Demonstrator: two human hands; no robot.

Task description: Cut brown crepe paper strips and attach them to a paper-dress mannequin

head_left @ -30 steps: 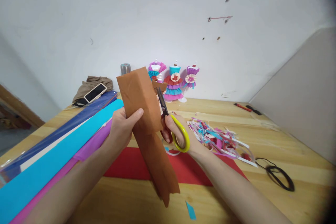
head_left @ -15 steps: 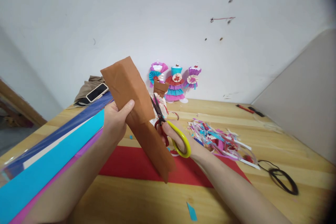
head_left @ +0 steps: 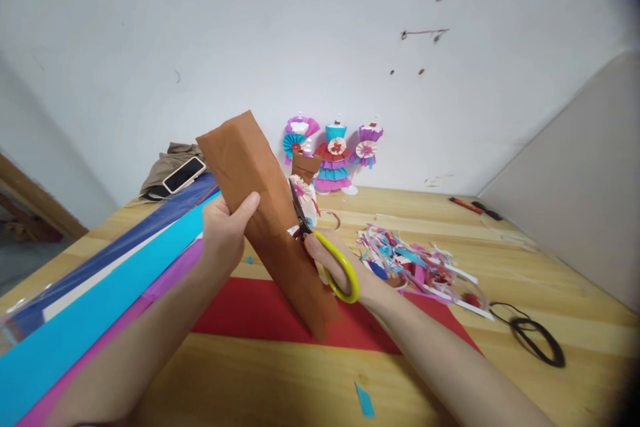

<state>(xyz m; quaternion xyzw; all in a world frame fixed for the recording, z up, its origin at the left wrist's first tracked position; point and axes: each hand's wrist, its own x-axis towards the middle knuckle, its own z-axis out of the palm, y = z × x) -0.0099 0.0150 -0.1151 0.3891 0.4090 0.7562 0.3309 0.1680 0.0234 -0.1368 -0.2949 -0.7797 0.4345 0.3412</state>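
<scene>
My left hand (head_left: 227, 227) grips a folded strip of brown paper (head_left: 260, 193), thumb on top, holding it slanted above the table. In my right hand (head_left: 333, 260) is a pair of scissors (head_left: 342, 265) with yellow and red handles, its fingers through the loops. The dark blades lie at the right edge of the brown paper, partly hidden by it, and look nearly closed. Under the paper's lower end a long red paper sheet (head_left: 240, 307) lies on the table.
Small paper dresses on stands (head_left: 334, 157) line the wall. A heap of paper scraps (head_left: 400, 257) and a black cord (head_left: 537, 340) lie at right. At left are blue paper strips (head_left: 110, 287), a phone (head_left: 184, 175) and brown cloth (head_left: 165, 163). Markers (head_left: 467, 205) rest far right.
The brown paper and my left hand have shifted slightly to the right. The scissor blades, spread apart before, have come closer together at the paper's edge.
</scene>
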